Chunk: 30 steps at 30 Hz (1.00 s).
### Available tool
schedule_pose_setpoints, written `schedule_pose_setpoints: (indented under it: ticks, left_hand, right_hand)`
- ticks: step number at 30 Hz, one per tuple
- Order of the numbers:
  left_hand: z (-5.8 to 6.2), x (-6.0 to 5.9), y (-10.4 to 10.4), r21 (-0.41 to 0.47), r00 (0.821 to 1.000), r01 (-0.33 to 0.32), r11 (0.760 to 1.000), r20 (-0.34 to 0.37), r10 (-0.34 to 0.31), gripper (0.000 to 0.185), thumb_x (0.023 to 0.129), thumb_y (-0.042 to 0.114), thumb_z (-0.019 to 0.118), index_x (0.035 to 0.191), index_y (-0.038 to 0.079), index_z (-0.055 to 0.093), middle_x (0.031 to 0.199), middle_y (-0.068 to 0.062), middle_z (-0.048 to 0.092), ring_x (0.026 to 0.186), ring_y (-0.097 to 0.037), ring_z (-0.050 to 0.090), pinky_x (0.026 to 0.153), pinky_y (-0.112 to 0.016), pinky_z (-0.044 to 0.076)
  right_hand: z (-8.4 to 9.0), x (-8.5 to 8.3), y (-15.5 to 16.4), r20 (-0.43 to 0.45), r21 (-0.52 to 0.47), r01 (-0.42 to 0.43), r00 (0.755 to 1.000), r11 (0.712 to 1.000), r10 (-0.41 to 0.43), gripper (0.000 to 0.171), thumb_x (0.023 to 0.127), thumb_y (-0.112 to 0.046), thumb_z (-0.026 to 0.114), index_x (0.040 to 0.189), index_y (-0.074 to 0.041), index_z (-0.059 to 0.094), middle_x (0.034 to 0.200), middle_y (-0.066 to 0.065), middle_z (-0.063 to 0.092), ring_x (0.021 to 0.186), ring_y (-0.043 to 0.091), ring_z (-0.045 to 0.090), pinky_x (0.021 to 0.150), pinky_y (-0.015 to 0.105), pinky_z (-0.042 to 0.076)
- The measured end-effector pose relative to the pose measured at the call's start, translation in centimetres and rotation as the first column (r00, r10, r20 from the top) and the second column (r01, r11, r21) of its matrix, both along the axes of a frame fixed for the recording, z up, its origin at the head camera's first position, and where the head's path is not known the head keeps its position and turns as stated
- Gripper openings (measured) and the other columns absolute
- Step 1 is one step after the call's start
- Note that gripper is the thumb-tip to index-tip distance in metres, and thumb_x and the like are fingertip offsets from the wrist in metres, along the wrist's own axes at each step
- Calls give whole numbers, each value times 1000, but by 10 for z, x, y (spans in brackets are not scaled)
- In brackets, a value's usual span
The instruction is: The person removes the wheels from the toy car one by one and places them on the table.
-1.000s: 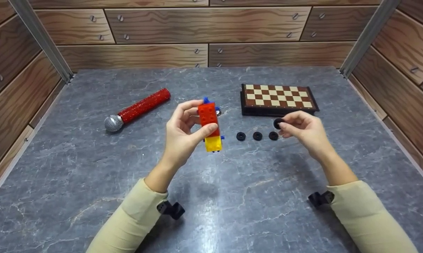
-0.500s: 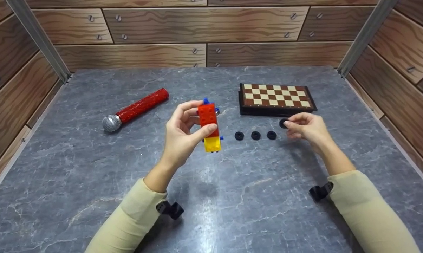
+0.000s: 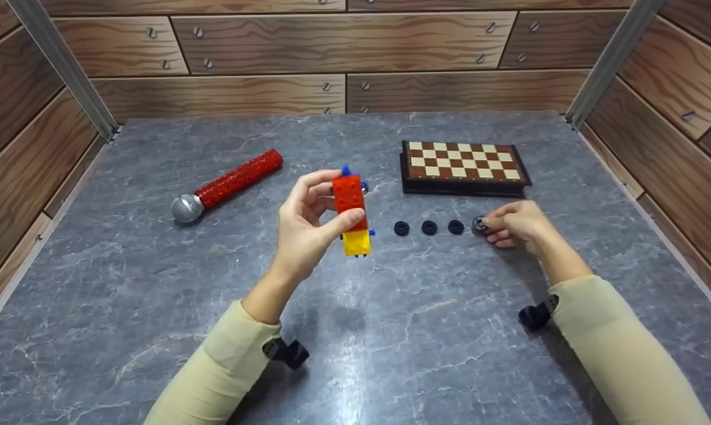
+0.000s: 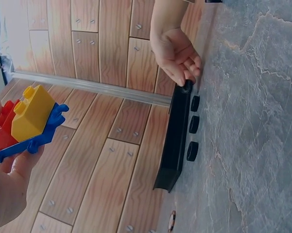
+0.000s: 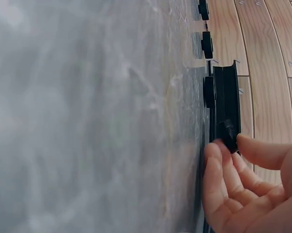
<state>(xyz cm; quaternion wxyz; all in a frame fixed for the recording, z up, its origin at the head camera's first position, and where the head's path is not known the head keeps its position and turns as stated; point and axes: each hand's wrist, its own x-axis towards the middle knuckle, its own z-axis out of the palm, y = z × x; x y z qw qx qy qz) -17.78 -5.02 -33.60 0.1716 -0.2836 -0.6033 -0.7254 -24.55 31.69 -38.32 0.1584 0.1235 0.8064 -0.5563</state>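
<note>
Left hand [image 3: 305, 227] grips brick toy [image 3: 351, 209] above table [image 3: 155, 283]. Right hand [image 3: 518, 227] pinches black wheel [image 3: 479, 224] on table, at 3 o'clock of three-wheel row [image 3: 429, 227].

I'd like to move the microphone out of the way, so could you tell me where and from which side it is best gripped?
Probably round the middle of the red handle, coming from above. The microphone lies flat on the table, so a hand can close across the long, even cylinder. The silver mesh head is rounder and shorter, a poorer hold.
</note>
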Motion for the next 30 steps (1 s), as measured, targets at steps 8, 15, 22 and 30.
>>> schedule_pose_setpoints:
  ticks: [8, 15, 22, 30]
  left_hand:
    - [-2, -1, -1, 6, 1000, 0, 1000, 6, 0, 49, 78, 5, 75, 121, 1, 51, 102, -14, 62, 79, -31, 59, 74, -41, 53]
    - [-2, -2, -1, 2, 1000, -4, 1000, 21, 4, 49, 78, 6, 74, 121, 2, 51, 102, -13, 62, 80, -30, 60, 75, -44, 53]
    - [-2, -3, 1, -2, 1000, -4, 1000, 30, 4, 49, 78, 6, 74, 121, 2, 51, 102, -13, 62, 81, -30, 60, 75, -43, 53]
    - [-2, -3, 0, -12, 999, -2, 1000, 45, 3, 49, 78, 7, 75, 121, 3, 51, 103, -13, 62, 81, -30, 60, 74, -43, 53]
  right_hand:
    - [-4, -6, 3, 32, 74, -7, 999, 997, 5, 33, 89, -12, 62, 112, 9, 51, 70, 2, 65, 55, 10, 62, 53, 23, 53]
    - [-3, -8, 3, 36, 132, -21, 999, 991, 16, 31, 89, -12, 62, 109, 9, 52, 68, 2, 64, 53, 9, 60, 51, 23, 52]
    - [-1, -6, 6, 52, 165, -27, 998, 986, 19, 32, 89, -15, 63, 108, 9, 54, 68, 2, 64, 55, 10, 61, 51, 23, 51]
    - [9, -1, 6, -18, 214, -44, 999, 976, 49, 35, 89, -21, 63, 105, 8, 54, 71, 2, 64, 58, 11, 61, 52, 24, 51]
